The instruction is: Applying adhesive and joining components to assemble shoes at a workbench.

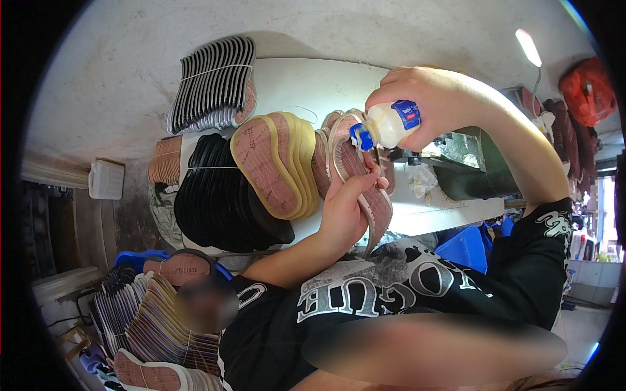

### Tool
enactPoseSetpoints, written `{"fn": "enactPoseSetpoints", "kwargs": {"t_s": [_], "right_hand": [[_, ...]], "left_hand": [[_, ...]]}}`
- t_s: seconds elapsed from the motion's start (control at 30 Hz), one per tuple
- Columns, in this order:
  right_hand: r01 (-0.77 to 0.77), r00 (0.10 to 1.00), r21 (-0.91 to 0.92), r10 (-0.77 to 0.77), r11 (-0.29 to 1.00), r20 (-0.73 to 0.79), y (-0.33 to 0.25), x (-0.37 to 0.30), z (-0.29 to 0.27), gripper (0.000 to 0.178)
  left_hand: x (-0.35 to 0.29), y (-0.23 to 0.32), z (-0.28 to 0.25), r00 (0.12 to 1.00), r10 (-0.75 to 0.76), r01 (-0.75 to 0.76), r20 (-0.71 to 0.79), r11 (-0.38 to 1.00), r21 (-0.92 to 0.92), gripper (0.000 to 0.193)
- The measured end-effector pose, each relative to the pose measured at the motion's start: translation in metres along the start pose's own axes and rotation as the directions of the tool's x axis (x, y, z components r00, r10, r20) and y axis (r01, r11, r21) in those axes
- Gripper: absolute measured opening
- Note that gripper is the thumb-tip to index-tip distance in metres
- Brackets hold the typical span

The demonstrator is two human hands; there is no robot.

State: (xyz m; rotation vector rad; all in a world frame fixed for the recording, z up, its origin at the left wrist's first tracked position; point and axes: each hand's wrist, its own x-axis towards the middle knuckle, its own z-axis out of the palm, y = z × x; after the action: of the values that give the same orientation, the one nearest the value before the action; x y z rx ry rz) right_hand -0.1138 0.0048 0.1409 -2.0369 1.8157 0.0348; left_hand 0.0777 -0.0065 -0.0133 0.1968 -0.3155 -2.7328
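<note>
Black printed shirt (404, 287) filled the foreground; a pink shoe sole (365, 189) was gripped edgewise over the white bench (306, 85) by the closed left hand (342, 215), a glue bottle (385, 127) clenched nozzle-down by the right hand (424, 104)—gluing step judged underway, steady bead needed along the sole.

Crowded table, little room to move

Sole stacks (261, 169) block the nine o'clock side, a dark machine (469, 163) blocks three o'clock, and bare white table (306, 81) at twelve o'clock leaves open space.

Right hand (424, 104) squeezing glue bottle (388, 125) over shoe sole (365, 186), gripped by left hand (342, 215)
</note>
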Motion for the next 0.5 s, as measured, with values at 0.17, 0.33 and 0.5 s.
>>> {"fn": "enactPoseSetpoints", "kwargs": {"t_s": [0.17, 0.33, 0.5], "right_hand": [[-0.014, 1.000, 0.014, 0.014, 1.000, 0.005, 0.0005, -0.0016, -0.0009, 0.052], [0.015, 1.000, 0.018, -0.015, 1.000, -0.011, 0.0021, -0.0006, -0.0014, 0.052], [-0.022, 1.000, 0.020, 0.022, 1.000, -0.001, 0.0027, 0.0012, -0.0022, 0.058]], "left_hand": [[0.0020, -0.0016, -0.0011, 1.000, -0.004, 0.004, 0.008, 1.000, -0.003, 0.033], [0.0034, -0.0027, -0.0018, 1.000, 0.009, -0.009, -0.001, 1.000, 0.013, 0.034], [0.0042, -0.0014, -0.0002, 1.000, 0.017, -0.017, -0.003, 1.000, 0.008, 0.034]]}}
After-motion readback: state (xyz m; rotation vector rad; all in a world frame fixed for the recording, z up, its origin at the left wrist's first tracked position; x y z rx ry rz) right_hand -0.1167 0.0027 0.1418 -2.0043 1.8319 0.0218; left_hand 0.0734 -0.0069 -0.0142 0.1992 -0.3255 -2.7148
